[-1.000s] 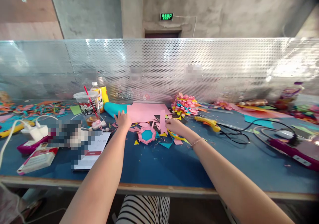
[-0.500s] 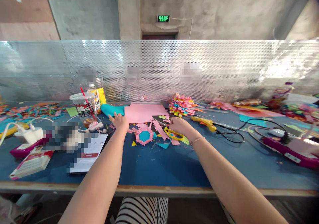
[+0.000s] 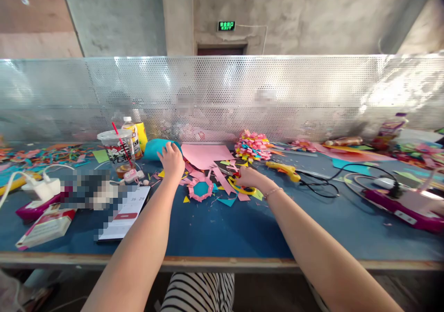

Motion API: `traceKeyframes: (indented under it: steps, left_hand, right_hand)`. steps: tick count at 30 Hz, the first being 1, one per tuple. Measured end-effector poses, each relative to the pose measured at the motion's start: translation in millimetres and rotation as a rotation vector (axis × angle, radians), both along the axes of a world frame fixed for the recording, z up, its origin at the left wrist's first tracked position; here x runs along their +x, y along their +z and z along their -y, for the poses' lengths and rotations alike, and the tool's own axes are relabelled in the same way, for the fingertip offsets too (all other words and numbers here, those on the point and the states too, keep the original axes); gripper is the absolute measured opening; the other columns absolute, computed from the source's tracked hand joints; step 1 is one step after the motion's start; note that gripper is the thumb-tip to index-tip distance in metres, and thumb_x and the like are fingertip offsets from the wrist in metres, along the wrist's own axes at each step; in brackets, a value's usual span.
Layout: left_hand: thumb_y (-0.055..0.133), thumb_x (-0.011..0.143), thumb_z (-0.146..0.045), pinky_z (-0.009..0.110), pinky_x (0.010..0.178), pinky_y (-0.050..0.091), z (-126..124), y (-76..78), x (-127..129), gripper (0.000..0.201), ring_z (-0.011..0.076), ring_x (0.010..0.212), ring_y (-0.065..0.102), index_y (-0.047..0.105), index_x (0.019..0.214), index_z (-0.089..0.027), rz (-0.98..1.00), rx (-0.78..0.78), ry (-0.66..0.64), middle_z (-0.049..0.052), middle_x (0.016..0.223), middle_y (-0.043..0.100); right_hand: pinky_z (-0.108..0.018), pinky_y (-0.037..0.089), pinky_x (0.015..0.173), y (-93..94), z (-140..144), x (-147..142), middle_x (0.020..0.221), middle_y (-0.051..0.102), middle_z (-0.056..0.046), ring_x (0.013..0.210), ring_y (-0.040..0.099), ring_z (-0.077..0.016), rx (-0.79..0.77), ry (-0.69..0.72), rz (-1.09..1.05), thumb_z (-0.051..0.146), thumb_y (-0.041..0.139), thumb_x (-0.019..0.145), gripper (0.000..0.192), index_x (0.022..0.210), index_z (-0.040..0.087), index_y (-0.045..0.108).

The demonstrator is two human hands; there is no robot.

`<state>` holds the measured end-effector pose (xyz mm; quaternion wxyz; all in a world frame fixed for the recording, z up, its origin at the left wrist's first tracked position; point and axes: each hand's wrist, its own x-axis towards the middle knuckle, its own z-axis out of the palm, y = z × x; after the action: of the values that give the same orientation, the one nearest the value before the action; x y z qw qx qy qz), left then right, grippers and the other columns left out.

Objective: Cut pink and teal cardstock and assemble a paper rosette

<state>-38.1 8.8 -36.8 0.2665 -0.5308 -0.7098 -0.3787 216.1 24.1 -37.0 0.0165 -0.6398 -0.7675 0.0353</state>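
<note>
- Left hand (image 3: 172,159) is reaching far across the blue bench (image 3: 215,229), palm down, fingers spread wide and resting on the near left corner of the flat pink paper sheet (image 3: 208,154), just beside the rolled teal paper (image 3: 154,148); its grip is closing on nothing that I can see.
- Right hand (image 3: 250,177) is lying over the yellow-handled scissors (image 3: 243,188), fingers curled at the handles (whether the grip is truly closed on them, I cannot tell).
- Scissors are sitting among pink and yellow paper scraps (image 3: 222,179), right of the pink-rimmed teal folded paper ring (image 3: 200,189).
- Clear plastic cup with a red straw (image 3: 117,151) is standing left of the left hand, a yellow-labelled bottle (image 3: 133,136) behind it.
- Heap of small folded multicoloured papers (image 3: 253,146) is lying beyond the right hand; a yellow glue gun (image 3: 282,168) is resting to its right.
- White phone (image 3: 123,212) is lying near the bench edge.
</note>
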Motion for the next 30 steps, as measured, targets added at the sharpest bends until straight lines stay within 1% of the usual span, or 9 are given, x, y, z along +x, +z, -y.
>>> traceKeyframes:
  steps: [3,6,11,14,18,21,23,27,30]
  left_hand:
    - [0.026,0.084,-0.013,0.052,0.097,0.032,3,8.8,-2,0.048,0.0307,0.115,0.042,0.039,0.13,-0.009,0.006,0.086,-0.081,0.02,0.128,0.04]
    - [0.025,0.086,-0.014,0.048,0.103,0.027,7,18.5,-5,0.049,0.0293,0.124,0.033,0.033,0.134,-0.013,0.0,0.216,-0.195,0.017,0.133,0.037]
    - [0.024,0.085,-0.012,0.038,0.109,0.022,15,31.3,3,0.052,0.0241,0.132,0.023,0.026,0.137,-0.01,0.052,0.419,-0.393,0.016,0.134,0.033]
    - [0.032,0.084,-0.015,0.04,0.108,0.024,24,37.7,13,0.052,0.0267,0.133,0.019,0.027,0.136,-0.011,0.133,0.442,-0.469,0.015,0.136,0.029]
    - [0.044,0.08,-0.017,0.041,0.107,0.027,29,42.7,19,0.058,0.0297,0.132,0.019,0.027,0.135,-0.015,0.273,0.435,-0.529,0.014,0.137,0.025]
    - [0.052,0.075,-0.015,0.039,0.107,0.026,19,40.0,14,0.062,0.0285,0.131,0.023,0.03,0.132,-0.016,0.37,0.444,-0.515,0.014,0.135,0.026]
    - [0.057,0.071,-0.014,0.039,0.108,0.025,9,34.9,9,0.063,0.0271,0.129,0.026,0.033,0.13,-0.017,0.44,0.423,-0.502,0.014,0.133,0.028]
    - [0.06,0.067,-0.013,0.039,0.107,0.025,-7,21.4,-1,0.064,0.0267,0.125,0.031,0.036,0.126,-0.017,0.582,0.351,-0.495,0.014,0.129,0.03]
    - [0.059,0.067,-0.014,0.039,0.107,0.025,-14,12.5,-4,0.062,0.0261,0.124,0.033,0.037,0.126,-0.019,0.655,0.302,-0.504,0.013,0.128,0.032]
  right_hand:
    - [-0.022,0.036,0.052,-3.2,-3,0,0.106,0.058,-0.02,0.084,0.06,-0.0221,-0.038,-0.003,0.024,0.019,0.058,0.065,0.048,0.109,0.002,0.049]
    - [-0.023,0.036,0.052,-6.3,-6,1,0.1,0.061,-0.021,0.083,0.061,-0.0228,-0.03,0.007,0.045,0.024,0.057,0.071,0.051,0.113,-0.001,0.045]
    - [-0.025,0.037,0.055,-7.1,-7,3,0.092,0.063,-0.022,0.081,0.061,-0.0252,0.055,0.074,-0.017,0.039,0.052,0.078,0.04,0.097,0.005,0.055]
    - [-0.027,0.037,0.054,-5.7,-5,4,0.09,0.062,-0.023,0.078,0.061,-0.0266,0.106,0.015,-0.096,0.04,0.051,0.077,0.041,0.099,0.005,0.052]
    - [-0.027,0.037,0.055,-5.3,-8,6,0.092,0.062,-0.021,0.079,0.06,-0.0265,0.264,-0.024,-0.232,0.046,0.05,0.076,0.048,0.105,0.008,0.045]
    - [-0.025,0.039,0.058,-5.8,-14,7,0.093,0.061,-0.015,0.08,0.059,-0.0228,0.342,0.009,-0.402,0.046,0.052,0.075,0.047,0.107,0.014,0.041]
    - [-0.023,0.04,0.056,-5.9,-18,6,0.089,0.062,-0.009,0.073,0.059,-0.0181,0.326,0.007,-0.565,0.045,0.053,0.076,0.043,0.107,0.017,0.04]
    - [-0.021,0.042,0.051,-3.9,-16,0,0.079,0.058,-0.001,0.057,0.054,-0.0103,0.175,-0.001,-0.992,0.041,0.056,0.074,0.036,0.099,0.021,0.04]
    - [-0.02,0.046,0.05,-0.5,-10,-6,0.084,0.054,0.0,0.058,0.056,-0.0091,0.042,0.039,-1.293,0.036,0.061,0.071,0.036,0.095,0.022,0.038]
